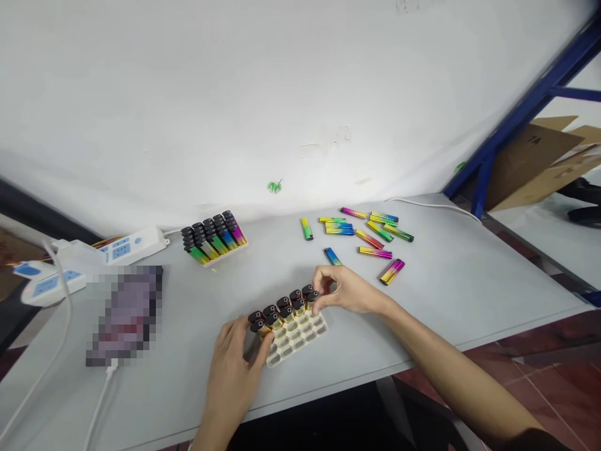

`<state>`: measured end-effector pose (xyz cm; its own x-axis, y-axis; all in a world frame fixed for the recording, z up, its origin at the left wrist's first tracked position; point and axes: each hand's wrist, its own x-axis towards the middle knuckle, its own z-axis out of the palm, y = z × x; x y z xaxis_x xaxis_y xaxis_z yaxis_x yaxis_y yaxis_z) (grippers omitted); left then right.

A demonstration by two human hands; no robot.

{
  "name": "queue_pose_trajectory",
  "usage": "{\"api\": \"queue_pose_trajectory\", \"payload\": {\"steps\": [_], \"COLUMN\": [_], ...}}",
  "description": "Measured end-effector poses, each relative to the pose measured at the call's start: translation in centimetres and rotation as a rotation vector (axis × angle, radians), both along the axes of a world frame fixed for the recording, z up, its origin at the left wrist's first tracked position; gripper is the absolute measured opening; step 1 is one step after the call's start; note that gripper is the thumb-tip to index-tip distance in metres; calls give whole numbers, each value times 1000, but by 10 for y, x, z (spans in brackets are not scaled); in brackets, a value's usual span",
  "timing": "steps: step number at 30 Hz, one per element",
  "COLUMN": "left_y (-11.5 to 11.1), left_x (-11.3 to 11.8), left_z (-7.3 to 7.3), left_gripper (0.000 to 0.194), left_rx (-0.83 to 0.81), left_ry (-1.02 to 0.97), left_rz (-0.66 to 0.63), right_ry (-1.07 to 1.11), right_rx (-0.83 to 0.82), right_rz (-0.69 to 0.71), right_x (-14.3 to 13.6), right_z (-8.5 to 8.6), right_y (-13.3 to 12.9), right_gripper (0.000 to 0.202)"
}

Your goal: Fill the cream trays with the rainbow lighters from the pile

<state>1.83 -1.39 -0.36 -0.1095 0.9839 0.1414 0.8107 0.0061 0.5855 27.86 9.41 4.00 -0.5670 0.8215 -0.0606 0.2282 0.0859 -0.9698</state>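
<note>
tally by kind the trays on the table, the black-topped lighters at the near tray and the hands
Trays: 2 (near tray, far tray)
Black-topped lighters at the near tray: 10, counting the one at the right fingertips
Hands: 2 (left hand, right hand)
Total: 14

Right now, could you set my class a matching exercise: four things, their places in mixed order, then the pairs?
1. left hand
2. right hand
3. loose lighters
4. cardboard boxes

A. scattered on the table
B. beside the blue frame
C. at the left end of the part-filled tray
D. pinching a lighter at that tray's right end

Pairs: 1-C, 2-D, 3-A, 4-B
</note>
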Motion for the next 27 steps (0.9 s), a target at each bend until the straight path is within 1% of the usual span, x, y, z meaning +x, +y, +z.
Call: {"api": "queue_pose_trajectory", "payload": {"steps": [4, 6, 7, 8, 9, 11, 12, 13, 14, 15, 16, 18, 20, 24, 26, 27], "left_y": [1, 1, 0, -1, -3, -9, -12, -15, -18, -21, -22, -22, -20, -11, -6, -2], "left_x": [0, 1, 1, 1, 0, -2, -4, -5, -7, -8, -9, -11, -11, -14, -17, -18], "left_z": [-2, -1, 0, 1, 2, 2, 1, 0, -2, -4, -6, -9, -9, -5, -4, -3], "left_gripper": [44, 47, 49, 53, 57, 68, 75, 83, 89, 94, 95, 90, 84, 79, 82, 84], "left_rx": [-16, -37, -49, -63, -76, -106, -122, -134, -136, -136, -133, -123, -110, -74, -69, -76], "left_ry": [-1, -1, 2, 4, 8, 28, 47, 71, 90, 101, 108, 117, 125, 154, 163, 163], "left_rz": [11, 12, 14, 15, 12, -7, -24, -41, -57, -74, -85, -82, -74, -103, -102, -94], "right_ry": [-55, -63, -76, -106, -163, -398, -548, -698, -835, -938, -1005, -1060, -1057, -1020, -961, -894], "right_rx": [3, 50, 101, 169, 246, 406, 434, 435, 409, 367, 317, 229, 190, 207, 248, 269], "right_rz": [29, -4, -80, -199, -363, -749, -883, -982, -1037, -1054, -1035, -1003, -979, -936, -951, -979], "right_x": [3, 10, 16, 24, 34, 60, 75, 90, 104, 117, 128, 141, 146, 148, 150, 150], "right_z": [2, 6, 9, 11, 12, 11, 8, 5, 0, -5, -9, -17, -22, -25, -24, -22], "right_y": [1, 6, 10, 15, 22, 36, 42, 48, 53, 57, 59, 62, 62, 60, 59, 59], "right_gripper": [38, 33, 31, 31, 33, 38, 36, 33, 32, 33, 36, 41, 43, 36, 32, 31]}}
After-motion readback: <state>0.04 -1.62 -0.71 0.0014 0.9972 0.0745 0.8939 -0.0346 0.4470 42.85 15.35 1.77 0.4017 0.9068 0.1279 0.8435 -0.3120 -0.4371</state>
